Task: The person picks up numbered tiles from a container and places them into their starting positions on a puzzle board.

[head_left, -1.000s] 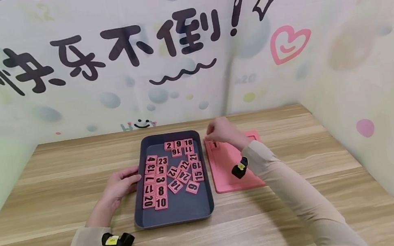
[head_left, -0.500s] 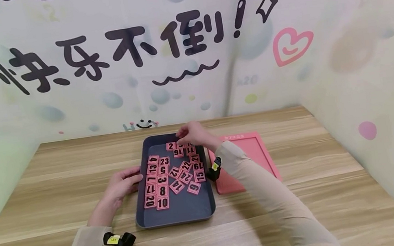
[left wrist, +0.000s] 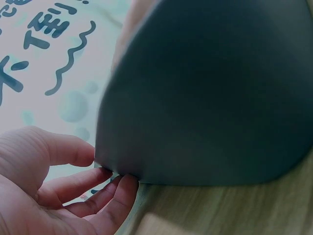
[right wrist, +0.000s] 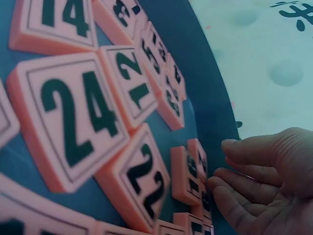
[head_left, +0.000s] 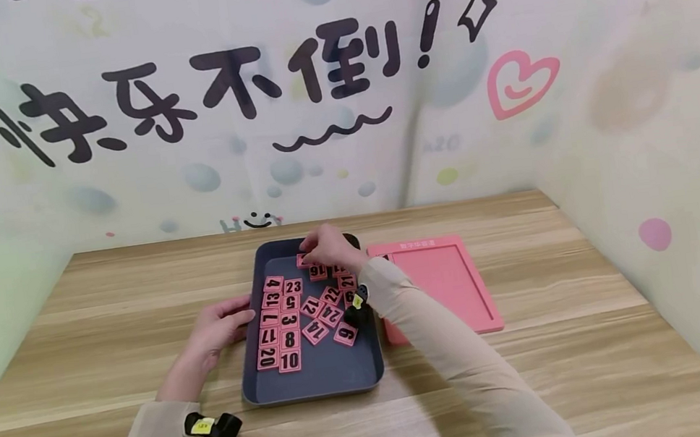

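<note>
The dark grey tray [head_left: 342, 369] holds pink number tiles [head_left: 288, 340]. My left hand [head_left: 216, 331] holds the tray's left side, thumb at the rim and fingertips against the outer wall [left wrist: 127, 161] in the left wrist view. My right hand [head_left: 332, 247] is over the tray's far end, fingertips right at the 2 tile [right wrist: 198, 154]; thumb and fingers stand apart in the right wrist view, with nothing between them. The hand partly covers the tiles there. Right of the tray lies a pink frame board [head_left: 439, 277] with a 1 tile [head_left: 384, 258] in its far-left corner.
Tiles line the tray's left side in two columns; several others, such as the 24 tile [right wrist: 73, 120], lie at angles near the middle. Wooden table [head_left: 109, 335] surrounds the tray and board. A printed wall cloth [head_left: 221, 183] stands behind.
My right hand has moved left from the board's far-left corner to the tray's far end. The 1 tile is left in the board. The left hand stays on the tray.
</note>
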Demonstrator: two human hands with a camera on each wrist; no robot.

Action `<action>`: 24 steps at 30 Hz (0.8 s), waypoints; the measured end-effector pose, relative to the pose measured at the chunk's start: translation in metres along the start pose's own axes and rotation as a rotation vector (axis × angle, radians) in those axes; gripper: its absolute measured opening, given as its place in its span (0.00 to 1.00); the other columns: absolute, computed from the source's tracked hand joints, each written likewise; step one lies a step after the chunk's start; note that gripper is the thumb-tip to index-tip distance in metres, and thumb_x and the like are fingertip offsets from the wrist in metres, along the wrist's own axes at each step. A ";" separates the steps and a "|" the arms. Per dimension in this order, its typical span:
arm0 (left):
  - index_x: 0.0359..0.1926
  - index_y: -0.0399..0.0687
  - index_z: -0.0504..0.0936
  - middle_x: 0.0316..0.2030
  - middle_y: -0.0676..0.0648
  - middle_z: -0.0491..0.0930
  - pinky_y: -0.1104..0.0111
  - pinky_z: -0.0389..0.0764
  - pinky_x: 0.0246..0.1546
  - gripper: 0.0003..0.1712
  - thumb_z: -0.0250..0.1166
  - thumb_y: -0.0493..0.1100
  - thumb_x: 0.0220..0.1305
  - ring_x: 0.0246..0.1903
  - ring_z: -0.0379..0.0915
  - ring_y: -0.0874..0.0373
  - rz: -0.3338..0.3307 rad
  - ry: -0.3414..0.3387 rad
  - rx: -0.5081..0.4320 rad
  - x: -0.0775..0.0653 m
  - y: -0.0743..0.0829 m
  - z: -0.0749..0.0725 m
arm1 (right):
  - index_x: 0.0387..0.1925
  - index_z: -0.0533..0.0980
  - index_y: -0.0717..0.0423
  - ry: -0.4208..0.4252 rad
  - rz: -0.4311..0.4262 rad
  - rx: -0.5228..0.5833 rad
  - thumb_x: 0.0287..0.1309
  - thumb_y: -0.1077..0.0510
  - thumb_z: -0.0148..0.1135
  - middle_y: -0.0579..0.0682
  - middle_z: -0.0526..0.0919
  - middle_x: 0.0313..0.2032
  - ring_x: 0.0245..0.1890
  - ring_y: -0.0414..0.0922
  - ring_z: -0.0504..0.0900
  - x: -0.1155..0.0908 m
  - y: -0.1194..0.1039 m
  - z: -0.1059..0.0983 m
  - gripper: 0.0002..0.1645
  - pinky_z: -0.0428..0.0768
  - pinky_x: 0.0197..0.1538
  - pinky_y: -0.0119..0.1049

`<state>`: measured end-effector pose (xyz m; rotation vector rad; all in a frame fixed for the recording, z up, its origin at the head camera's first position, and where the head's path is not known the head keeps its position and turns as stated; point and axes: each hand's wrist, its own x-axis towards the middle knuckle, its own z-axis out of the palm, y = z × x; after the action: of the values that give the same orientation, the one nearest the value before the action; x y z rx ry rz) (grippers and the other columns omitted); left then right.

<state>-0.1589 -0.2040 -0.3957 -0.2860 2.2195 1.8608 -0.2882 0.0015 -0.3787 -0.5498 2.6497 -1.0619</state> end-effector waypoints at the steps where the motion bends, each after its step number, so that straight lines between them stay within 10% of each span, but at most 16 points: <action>1: 0.64 0.29 0.64 0.62 0.30 0.64 0.70 0.79 0.44 0.27 0.56 0.34 0.64 0.43 0.75 0.63 0.000 0.001 0.001 0.000 0.000 0.000 | 0.47 0.80 0.62 0.003 -0.004 -0.006 0.55 0.63 0.64 0.55 0.83 0.44 0.43 0.47 0.80 0.000 0.000 0.002 0.16 0.80 0.43 0.35; 24: 0.63 0.29 0.65 0.61 0.30 0.66 0.71 0.79 0.42 0.27 0.56 0.34 0.64 0.41 0.75 0.63 -0.002 0.007 0.009 -0.001 0.001 0.001 | 0.45 0.80 0.62 0.007 -0.089 -0.169 0.50 0.60 0.70 0.54 0.83 0.39 0.37 0.44 0.80 0.008 0.006 0.017 0.18 0.79 0.38 0.31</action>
<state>-0.1585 -0.2029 -0.3948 -0.2940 2.2311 1.8509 -0.2910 -0.0084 -0.3951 -0.7053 2.7608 -0.8684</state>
